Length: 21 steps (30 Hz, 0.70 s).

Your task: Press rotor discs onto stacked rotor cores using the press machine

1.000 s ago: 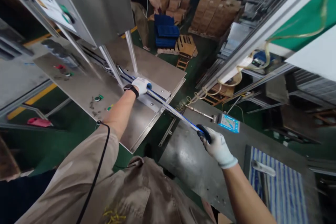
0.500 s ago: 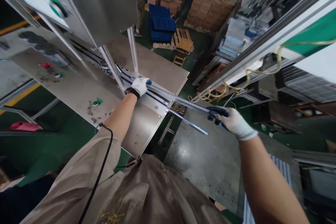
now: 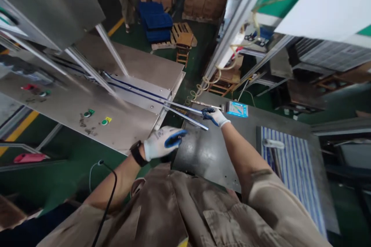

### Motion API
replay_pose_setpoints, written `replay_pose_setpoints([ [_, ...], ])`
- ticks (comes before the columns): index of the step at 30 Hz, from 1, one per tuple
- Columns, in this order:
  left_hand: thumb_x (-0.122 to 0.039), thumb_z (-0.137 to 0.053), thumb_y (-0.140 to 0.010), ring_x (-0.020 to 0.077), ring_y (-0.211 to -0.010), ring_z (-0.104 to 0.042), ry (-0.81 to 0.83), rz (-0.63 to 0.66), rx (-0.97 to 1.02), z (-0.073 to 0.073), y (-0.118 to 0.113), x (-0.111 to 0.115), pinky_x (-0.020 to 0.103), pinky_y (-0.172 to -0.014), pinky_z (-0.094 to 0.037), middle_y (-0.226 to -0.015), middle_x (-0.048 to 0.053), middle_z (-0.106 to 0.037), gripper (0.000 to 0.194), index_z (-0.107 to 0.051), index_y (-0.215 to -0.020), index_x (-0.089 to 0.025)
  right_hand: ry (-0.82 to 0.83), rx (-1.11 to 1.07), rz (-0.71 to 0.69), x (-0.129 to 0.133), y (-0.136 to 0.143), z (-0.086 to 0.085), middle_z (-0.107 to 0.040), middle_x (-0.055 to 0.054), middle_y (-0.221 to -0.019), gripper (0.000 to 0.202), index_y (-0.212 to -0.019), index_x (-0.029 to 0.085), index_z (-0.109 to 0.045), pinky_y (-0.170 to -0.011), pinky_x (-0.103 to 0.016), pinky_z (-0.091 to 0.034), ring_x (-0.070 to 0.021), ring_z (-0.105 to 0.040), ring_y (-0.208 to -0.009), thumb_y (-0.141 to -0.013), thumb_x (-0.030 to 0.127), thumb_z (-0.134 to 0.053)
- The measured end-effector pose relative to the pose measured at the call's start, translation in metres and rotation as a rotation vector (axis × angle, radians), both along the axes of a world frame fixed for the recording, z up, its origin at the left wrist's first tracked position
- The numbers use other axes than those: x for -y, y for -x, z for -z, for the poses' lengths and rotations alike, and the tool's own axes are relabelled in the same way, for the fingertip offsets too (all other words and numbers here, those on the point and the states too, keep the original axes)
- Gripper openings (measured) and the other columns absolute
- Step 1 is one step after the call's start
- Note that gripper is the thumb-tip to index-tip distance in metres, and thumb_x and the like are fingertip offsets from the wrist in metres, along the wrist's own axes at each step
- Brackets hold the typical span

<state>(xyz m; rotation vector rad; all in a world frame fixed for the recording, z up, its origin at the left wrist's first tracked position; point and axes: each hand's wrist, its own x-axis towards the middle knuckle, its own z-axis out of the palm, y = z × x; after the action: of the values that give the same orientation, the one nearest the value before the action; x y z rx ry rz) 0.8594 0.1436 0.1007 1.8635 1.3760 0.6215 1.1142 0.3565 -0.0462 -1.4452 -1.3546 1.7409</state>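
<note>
Surface point(image 3: 124, 121) of metal on the left runs in from the far left and ends in front of the person; a grey right surface point(image 3: 214, 154) lies beyond its edge. Right arm point(image 3: 240, 142) reaches forward over the right surface, elbow bent, forearm angled inward. Left arm point(image 3: 116, 177) is bent closer to the body, forearm slanting up toward the left surface's near corner. A striped layer point(image 3: 298, 158) in blue and white lies at the right surface's far right. Two slim strips, the far strip point(image 3: 184, 107) and the near strip point(image 3: 188, 117), extend from the left surface past its edge, spreading apart; the near one's tip is free. The gloved left hand point(image 3: 164, 142) is in front of the torso, fingers pointing right and loosely curled, empty and apart from both strips. The gloved right hand point(image 3: 213, 116) pinches the far strip's end, wrist nearly straight. Just beyond it sits a blue box point(image 3: 237, 109). A dark watch point(image 3: 137, 153) circles the left wrist.
</note>
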Motion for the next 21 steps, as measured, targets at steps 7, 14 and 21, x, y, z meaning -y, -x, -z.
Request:
replay_pose_setpoints([
  [7, -0.028, -0.066, -0.087, 0.0258, -0.117, -0.072, 0.375, -0.156, 0.224, 0.068, -0.12, 0.074, 0.037, -0.106, -0.058, -0.129, 0.01, -0.074, 0.048, -0.069, -0.134, -0.023, -0.009, -0.113, 0.32, 0.051, -0.12, 0.058, -0.072, -0.004, -0.083, 0.042, -0.096, 0.019, -0.064, -0.064, -0.027, -0.058, -0.0137, -0.066, -0.069, -0.07, 0.049, -0.078],
  [14, -0.013, -0.075, -0.077, 0.0236, -0.104, -0.074, 0.739, -0.068, 0.231, 0.142, -0.225, 0.082, 0.035, -0.102, -0.057, -0.111, 0.01, -0.078, 0.057, -0.069, -0.134, -0.018, 0.137, -0.006, 0.599, 0.293, -0.264, 0.109, -0.07, -0.006, -0.066, 0.063, -0.08, 0.018, -0.065, -0.053, -0.032, -0.054, -0.0178, -0.063, -0.056, -0.048, 0.069, -0.081],
  [21, -0.023, -0.081, -0.081, 0.0195, -0.088, -0.074, 0.939, 0.105, 0.173, 0.216, -0.339, 0.087, 0.029, -0.086, -0.06, -0.099, 0.009, -0.077, 0.078, -0.049, -0.151, -0.015, 0.206, 0.203, 0.912, 0.493, -0.319, 0.122, -0.074, -0.01, -0.071, 0.062, -0.083, 0.016, -0.07, -0.053, -0.034, -0.057, -0.0199, -0.065, -0.055, -0.06, 0.074, -0.069],
])
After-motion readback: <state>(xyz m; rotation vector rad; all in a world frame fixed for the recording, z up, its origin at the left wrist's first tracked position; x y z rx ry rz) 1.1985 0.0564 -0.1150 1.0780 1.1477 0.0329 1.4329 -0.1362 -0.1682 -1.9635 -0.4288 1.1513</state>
